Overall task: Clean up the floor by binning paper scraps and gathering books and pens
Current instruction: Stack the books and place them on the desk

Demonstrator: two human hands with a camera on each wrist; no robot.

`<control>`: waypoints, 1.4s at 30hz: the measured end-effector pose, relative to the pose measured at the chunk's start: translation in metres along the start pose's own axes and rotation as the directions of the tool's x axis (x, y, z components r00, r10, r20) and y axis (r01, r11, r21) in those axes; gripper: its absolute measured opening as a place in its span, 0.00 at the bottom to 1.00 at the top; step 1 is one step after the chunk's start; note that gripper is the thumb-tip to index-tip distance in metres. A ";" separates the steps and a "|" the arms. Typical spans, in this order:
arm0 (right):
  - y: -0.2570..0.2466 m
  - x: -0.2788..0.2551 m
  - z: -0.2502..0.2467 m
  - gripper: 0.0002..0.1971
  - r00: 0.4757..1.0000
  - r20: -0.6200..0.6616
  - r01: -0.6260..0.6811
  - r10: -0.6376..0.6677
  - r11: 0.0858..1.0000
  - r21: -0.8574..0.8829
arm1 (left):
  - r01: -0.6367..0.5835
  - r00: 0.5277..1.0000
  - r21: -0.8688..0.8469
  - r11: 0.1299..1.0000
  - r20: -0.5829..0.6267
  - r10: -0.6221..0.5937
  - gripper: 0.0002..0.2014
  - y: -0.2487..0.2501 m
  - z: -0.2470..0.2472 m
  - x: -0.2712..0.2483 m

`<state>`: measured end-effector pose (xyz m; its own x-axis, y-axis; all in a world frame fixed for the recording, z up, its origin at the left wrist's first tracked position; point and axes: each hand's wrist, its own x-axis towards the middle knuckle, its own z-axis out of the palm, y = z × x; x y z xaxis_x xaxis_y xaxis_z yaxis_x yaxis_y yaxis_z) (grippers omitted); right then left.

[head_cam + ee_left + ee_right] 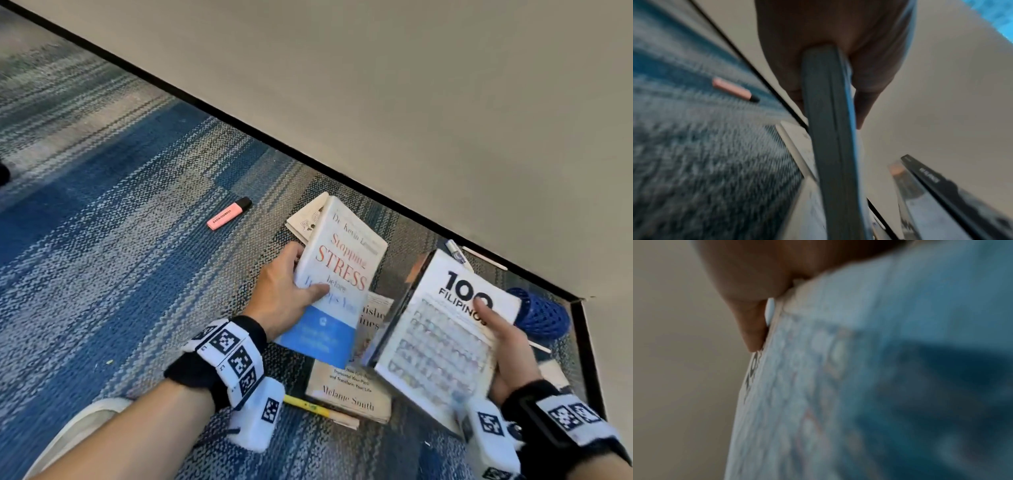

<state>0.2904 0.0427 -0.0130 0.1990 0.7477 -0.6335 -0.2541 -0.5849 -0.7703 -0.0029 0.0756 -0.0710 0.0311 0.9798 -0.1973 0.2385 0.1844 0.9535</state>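
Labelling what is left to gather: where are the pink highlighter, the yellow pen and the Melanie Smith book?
pink highlighter (226,214), head view, middle of its barrel.
yellow pen (306,404), head view, yellow shaft.
Melanie Smith book (349,394), head view, lower cover.

Open carpet: only a pink highlighter on it.
Wall side: floor books, blue shoe, pens crowd the corner.

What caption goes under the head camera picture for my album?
Left hand holds the Stopping Stress book, right hand the 100 Filipinos book, above carpet.
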 end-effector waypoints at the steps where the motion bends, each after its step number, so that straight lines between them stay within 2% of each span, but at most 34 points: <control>1: -0.005 -0.005 -0.001 0.19 1.000 -0.003 -0.002 0.003 0.999 0.033 | 0.051 0.998 -0.071 0.996 0.027 -0.050 0.17 -0.006 0.009 0.000; 3: -0.010 -0.009 0.002 0.19 1.000 0.026 -0.018 0.016 0.997 0.074 | 0.176 0.981 -0.101 0.979 0.097 -0.167 0.17 -0.020 0.031 -0.004; 5: -0.007 -0.005 0.005 0.18 0.999 0.044 -0.028 0.025 0.998 0.060 | 0.265 0.953 -0.035 0.964 0.163 -0.257 0.17 -0.037 0.055 -0.011; 7: 0.004 0.002 0.011 0.17 0.997 0.069 -0.043 0.043 0.999 0.000 | 0.288 0.939 0.206 0.935 0.132 -0.318 0.17 -0.053 0.073 -0.018; 9: 0.021 0.012 0.018 0.17 0.993 0.074 -0.092 0.096 0.994 -0.060 | 0.275 0.948 0.471 0.838 0.012 -0.318 0.21 -0.060 0.080 -0.022; 10: 0.030 0.012 0.024 0.16 0.988 0.078 -0.123 0.130 0.988 -0.089 | 0.304 0.940 0.471 0.828 -0.007 -0.341 0.24 -0.061 0.082 -0.022; 12: 0.054 0.028 0.025 0.17 0.996 0.022 -0.083 0.090 0.975 -0.206 | 0.372 0.906 0.361 0.855 0.058 -0.419 0.28 -0.060 0.081 -0.019; 14: 0.077 0.053 0.010 0.28 0.998 -0.057 -0.054 0.036 0.930 -0.364 | 0.418 0.867 0.226 0.880 0.190 -0.460 0.33 -0.066 0.077 -0.013; 15: 0.084 0.062 0.004 0.34 0.995 -0.080 -0.082 0.052 0.903 -0.422 | 0.443 0.849 0.147 0.885 0.249 -0.466 0.38 -0.069 0.076 -0.011; 16: 0.087 0.064 0.002 0.34 0.992 -0.080 -0.117 0.094 0.914 -0.387 | 0.463 0.833 0.086 0.882 0.298 -0.466 0.46 -0.073 0.074 -0.009; 17: 0.088 0.064 0.005 0.30 0.988 -0.081 -0.149 0.129 0.921 -0.360 | 0.465 0.822 0.068 0.883 0.336 -0.459 0.52 -0.074 0.073 -0.007; 18: 0.087 0.060 0.009 0.26 0.984 -0.058 -0.178 0.169 0.924 -0.337 | 0.452 0.815 0.094 0.887 0.362 -0.453 0.55 -0.069 0.072 -0.006; 20: 0.082 0.044 0.023 0.25 0.980 -0.047 -0.200 0.195 0.932 -0.304 | 0.416 0.802 0.234 0.879 0.360 -0.476 0.54 -0.059 0.072 -0.005; 23: 0.080 0.040 0.022 0.19 0.982 0.002 -0.184 0.191 0.949 -0.255 | 0.372 0.797 0.407 0.834 0.319 -0.512 0.60 -0.045 0.084 -0.005; 27: 0.073 0.029 0.027 0.20 0.980 0.025 -0.190 0.200 0.958 -0.215 | 0.520 0.760 0.280 0.807 0.280 -0.587 0.65 -0.037 0.092 -0.003; 30: 0.074 0.026 0.026 0.27 0.965 0.086 -0.230 0.248 0.957 -0.177 | 0.598 0.749 0.146 0.788 0.248 -0.614 0.67 -0.038 0.092 0.001; 32: 0.075 0.019 0.026 0.27 0.949 0.161 -0.250 0.270 0.958 -0.138 | 0.611 0.765 -0.032 0.791 0.281 -0.580 0.64 -0.039 0.095 -0.004; 33: 0.075 0.017 0.025 0.26 0.951 0.193 -0.223 0.243 0.967 -0.123 | 0.596 0.787 -0.142 0.790 0.297 -0.540 0.59 -0.038 0.097 -0.008; 35: 0.077 0.021 0.017 0.30 0.967 0.231 -0.085 0.105 0.992 -0.093 | 0.505 0.853 -0.268 0.820 0.301 -0.427 0.46 -0.033 0.100 -0.018; 37: 0.072 0.025 0.012 0.36 0.960 0.277 0.079 -0.045 0.991 -0.111 | 0.356 0.921 -0.289 0.889 0.270 -0.281 0.40 -0.023 0.099 -0.019; 39: 0.059 0.024 0.014 0.39 0.941 0.307 0.192 -0.144 0.972 -0.132 | 0.198 0.963 -0.302 0.932 0.239 -0.127 0.40 -0.007 0.091 -0.015; 41: 0.042 0.022 0.015 0.36 0.913 0.353 0.263 -0.204 0.956 -0.128 | 0.010 0.979 -0.262 0.965 0.200 0.044 0.41 0.010 0.077 -0.010; 42: 0.033 0.021 0.016 0.33 0.899 0.372 0.301 -0.230 0.943 -0.145 | -0.080 0.971 -0.238 0.968 0.202 0.130 0.41 0.020 0.069 -0.007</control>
<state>0.2714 0.0441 -0.0504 -0.1145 0.9237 -0.3655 -0.0422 -0.3721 -0.9272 0.0683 0.0669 -0.0660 0.2574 0.9596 -0.1141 -0.0022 0.1186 0.9929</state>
